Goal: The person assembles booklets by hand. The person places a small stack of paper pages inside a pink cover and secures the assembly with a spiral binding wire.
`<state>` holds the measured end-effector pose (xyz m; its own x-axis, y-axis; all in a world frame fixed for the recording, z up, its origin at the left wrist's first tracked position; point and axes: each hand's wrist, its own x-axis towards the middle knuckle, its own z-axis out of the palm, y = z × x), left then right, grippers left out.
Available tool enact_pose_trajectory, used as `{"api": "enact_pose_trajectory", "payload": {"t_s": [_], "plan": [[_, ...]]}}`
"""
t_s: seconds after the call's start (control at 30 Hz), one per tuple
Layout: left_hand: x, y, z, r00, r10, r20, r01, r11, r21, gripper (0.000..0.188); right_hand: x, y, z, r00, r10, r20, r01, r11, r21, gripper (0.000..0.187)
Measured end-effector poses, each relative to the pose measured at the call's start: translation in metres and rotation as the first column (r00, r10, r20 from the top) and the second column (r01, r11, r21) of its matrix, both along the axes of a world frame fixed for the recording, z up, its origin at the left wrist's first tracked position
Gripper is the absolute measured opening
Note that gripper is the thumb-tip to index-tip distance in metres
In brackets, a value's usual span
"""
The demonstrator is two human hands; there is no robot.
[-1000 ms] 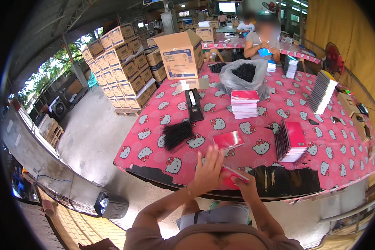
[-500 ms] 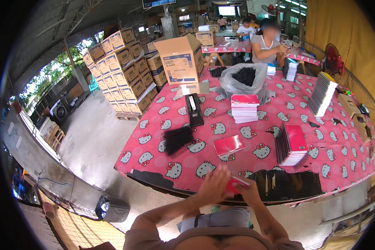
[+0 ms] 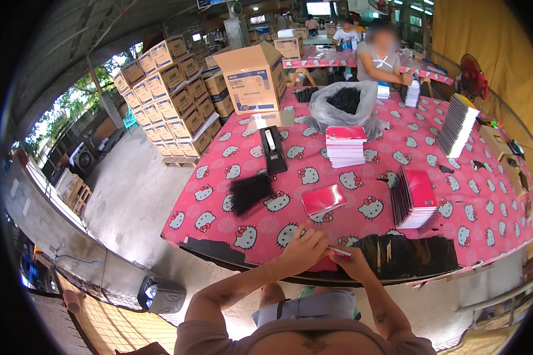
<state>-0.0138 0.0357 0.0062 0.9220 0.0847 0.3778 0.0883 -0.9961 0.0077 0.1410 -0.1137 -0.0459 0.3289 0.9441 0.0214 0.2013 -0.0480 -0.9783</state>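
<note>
At the table's near edge, my right hand point(image 3: 356, 264) grips a small red-covered notebook point(image 3: 341, 253), its white page edge facing up. My left hand point(image 3: 307, 249) is at the notebook's left end with fingers curled together; a small dark bit shows at its fingertips, too small to name. Just beyond my hands a thin red notebook point(image 3: 324, 200) lies flat. To its left is a heap of black spiral binding coils point(image 3: 250, 194). Stacked on the right are spiral-bound red notebooks point(image 3: 413, 198), and farther back a pile of red-covered notebooks point(image 3: 345, 147).
A black tape dispenser point(image 3: 273, 151), a plastic bag of black coils point(image 3: 344, 109) and an open carton point(image 3: 251, 80) stand farther back on the pink table point(image 3: 231, 228). A tall notebook stack point(image 3: 457, 126) is at right. Another person point(image 3: 380, 62) works across the table.
My left hand has gone from flat and blurred to curled fingers at the notebook's end. The person across has lowered their hands to a notebook stack.
</note>
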Motion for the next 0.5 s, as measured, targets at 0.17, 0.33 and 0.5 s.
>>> {"api": "enact_pose_trajectory", "payload": {"t_s": [0.17, 0.33, 0.5], "plan": [[-0.016, -0.03, -0.043, 1.0, 0.023, 0.013, -0.024, 0.997, 0.073, 0.076, -0.001, 0.0, -0.002, 0.996, -0.063, -0.064, 0.064, 0.998, 0.013, 0.032], [0.023, -0.014, 0.014, 0.987, 0.14, 0.083, -0.144, 0.988, 0.049, 0.086, -0.006, 0.006, -0.001, 0.995, -0.057, -0.083, 0.063, 0.996, 0.065, 0.03], [0.01, -0.034, -0.016, 0.999, 0.047, -0.007, -0.047, 0.998, 0.033, 0.089, 0.007, 0.004, 0.011, 0.993, -0.12, 0.003, 0.117, 0.973, 0.201, 0.032]]}}
